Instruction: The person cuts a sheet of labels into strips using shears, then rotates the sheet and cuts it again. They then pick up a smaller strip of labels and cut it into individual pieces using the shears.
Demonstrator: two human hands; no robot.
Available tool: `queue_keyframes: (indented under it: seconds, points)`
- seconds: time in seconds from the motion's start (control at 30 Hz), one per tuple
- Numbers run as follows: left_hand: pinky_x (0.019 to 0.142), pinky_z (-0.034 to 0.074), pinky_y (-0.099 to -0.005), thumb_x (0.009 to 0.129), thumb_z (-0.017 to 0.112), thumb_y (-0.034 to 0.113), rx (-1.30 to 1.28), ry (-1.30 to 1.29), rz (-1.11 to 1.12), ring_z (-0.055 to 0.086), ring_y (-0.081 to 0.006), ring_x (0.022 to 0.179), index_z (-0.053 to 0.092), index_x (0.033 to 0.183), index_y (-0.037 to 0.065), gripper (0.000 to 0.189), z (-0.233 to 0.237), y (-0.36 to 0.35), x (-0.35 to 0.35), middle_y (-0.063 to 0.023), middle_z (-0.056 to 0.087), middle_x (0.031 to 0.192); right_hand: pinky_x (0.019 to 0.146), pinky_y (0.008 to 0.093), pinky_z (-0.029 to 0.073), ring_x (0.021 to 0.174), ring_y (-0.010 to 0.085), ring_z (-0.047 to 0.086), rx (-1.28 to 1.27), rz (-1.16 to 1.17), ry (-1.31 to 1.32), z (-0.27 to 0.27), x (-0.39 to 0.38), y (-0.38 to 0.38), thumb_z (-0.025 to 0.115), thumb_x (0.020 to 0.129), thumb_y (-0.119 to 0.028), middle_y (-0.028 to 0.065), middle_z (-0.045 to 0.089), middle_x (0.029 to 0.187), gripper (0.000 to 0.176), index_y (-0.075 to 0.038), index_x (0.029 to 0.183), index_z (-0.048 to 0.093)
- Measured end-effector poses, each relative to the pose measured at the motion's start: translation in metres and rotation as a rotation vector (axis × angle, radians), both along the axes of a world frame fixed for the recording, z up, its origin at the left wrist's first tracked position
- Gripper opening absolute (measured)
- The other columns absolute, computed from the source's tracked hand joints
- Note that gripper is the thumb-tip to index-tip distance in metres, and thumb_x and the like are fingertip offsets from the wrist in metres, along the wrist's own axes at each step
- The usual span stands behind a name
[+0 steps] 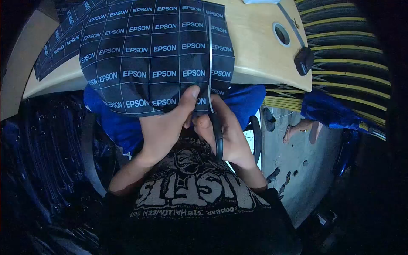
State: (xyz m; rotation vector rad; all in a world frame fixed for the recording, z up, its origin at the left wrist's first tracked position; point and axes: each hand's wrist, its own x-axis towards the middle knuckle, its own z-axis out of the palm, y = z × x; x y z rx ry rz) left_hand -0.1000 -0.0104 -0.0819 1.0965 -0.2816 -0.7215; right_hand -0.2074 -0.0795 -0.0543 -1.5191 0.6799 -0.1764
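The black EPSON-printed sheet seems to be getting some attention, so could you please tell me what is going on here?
The left hand holds the near edge of the black EPSON-printed sheet, thumb on top, while the right hand grips a pair of scissors. One long blade lies over the sheet near its right side, pointing away; the other blade is hidden. The sheet rests partly on the wooden table and hangs over its near edge.

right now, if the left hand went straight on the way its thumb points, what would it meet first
Likely the scissors blade, just ahead of the left hand along the printed sheet; depth is unclear.
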Motion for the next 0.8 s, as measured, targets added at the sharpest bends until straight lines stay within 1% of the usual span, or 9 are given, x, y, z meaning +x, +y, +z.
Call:
queue_keyframes:
  seconds: [0.07,0.17,0.3,0.37,0.5,0.57,0.7,0.77,0.8]
  points:
    - [0.04,0.034,-0.0178,0.082,0.062,0.003,-0.021,0.086,-0.009,0.047,-0.0039,0.046,0.06,0.08,0.001,0.004,-0.003,0.001,0.001,0.0009,0.056,0.064,0.068,0.0252,0.043,0.079,0.0111,0.053,0.02,0.0,0.012,0.0,-0.001,0.0,0.06,0.085,-0.032,0.0075,0.054,0.088,0.047,0.001,0.113,0.042]
    - [0.04,0.034,-0.0177,0.082,0.062,0.004,-0.015,0.057,-0.002,0.046,-0.0037,0.046,0.06,0.08,0.001,0.004,0.001,0.002,0.0,0.0007,0.055,0.064,0.069,0.0254,0.043,0.081,0.0118,0.054,-0.02,0.004,-0.005,-0.002,-0.002,0.0,0.06,0.086,-0.029,0.0077,0.055,0.088,0.045,0.002,0.113,0.042]
    - [0.04,0.033,-0.0178,0.082,0.061,0.003,0.003,0.058,-0.035,0.045,-0.0037,0.045,0.06,0.08,0.001,0.003,0.0,0.005,-0.001,0.0004,0.055,0.064,0.071,0.0259,0.044,0.082,0.0126,0.055,0.01,-0.019,-0.048,0.003,0.003,0.003,0.059,0.086,-0.027,0.0085,0.055,0.089,0.043,0.003,0.113,0.042]
    - [0.04,0.033,-0.0179,0.082,0.061,0.002,0.031,0.155,-0.042,0.044,-0.0037,0.045,0.059,0.08,0.001,0.003,0.003,0.005,0.0,0.0006,0.055,0.064,0.071,0.0262,0.044,0.082,0.0135,0.056,0.015,-0.022,-0.032,0.001,0.002,0.004,0.059,0.086,-0.027,0.0091,0.055,0.088,0.045,0.004,0.114,0.04]
    - [0.04,0.033,-0.0181,0.083,0.061,0.003,0.007,0.122,-0.045,0.044,-0.0041,0.045,0.059,0.08,0.002,0.003,0.0,0.006,-0.001,0.0006,0.054,0.064,0.072,0.0262,0.044,0.082,0.0139,0.056,0.028,-0.012,0.017,0.0,0.001,0.003,0.059,0.086,-0.026,0.0096,0.055,0.088,0.046,0.004,0.115,0.039]
    - [0.039,0.033,-0.0184,0.083,0.061,0.003,0.039,0.113,-0.078,0.045,-0.0043,0.046,0.059,0.081,0.001,0.003,0.0,0.007,-0.001,0.0005,0.054,0.064,0.072,0.0259,0.044,0.082,0.014,0.057,0.064,-0.024,-0.046,0.001,0.002,0.003,0.059,0.086,-0.027,0.0098,0.055,0.088,0.047,0.005,0.115,0.038]
    - [0.039,0.033,-0.0186,0.082,0.061,0.003,0.063,0.106,-0.116,0.045,-0.0046,0.046,0.059,0.081,0.001,0.003,0.007,0.008,0.002,0.0002,0.054,0.064,0.072,0.0258,0.045,0.082,0.0141,0.057,0.072,-0.017,-0.041,0.006,0.004,0.003,0.058,0.087,-0.026,0.0099,0.056,0.087,0.048,0.005,0.116,0.037]
    - [0.039,0.034,-0.0184,0.083,0.061,0.003,0.132,0.102,-0.135,0.045,-0.0047,0.046,0.059,0.081,0.0,0.004,0.01,0.009,0.003,-0.0002,0.055,0.064,0.072,0.0263,0.045,0.082,0.0146,0.058,0.071,0.007,-0.031,0.006,0.004,0.002,0.058,0.087,-0.025,0.0104,0.056,0.087,0.046,0.005,0.116,0.037]
    - [0.04,0.034,-0.0181,0.083,0.06,0.003,0.142,0.044,-0.125,0.046,-0.0048,0.047,0.059,0.081,0.0,0.004,0.007,0.009,0.003,-0.0005,0.055,0.065,0.072,0.0263,0.045,0.082,0.0146,0.058,0.072,0.005,-0.031,0.006,0.004,0.002,0.058,0.087,-0.025,0.0104,0.056,0.087,0.046,0.005,0.116,0.037]
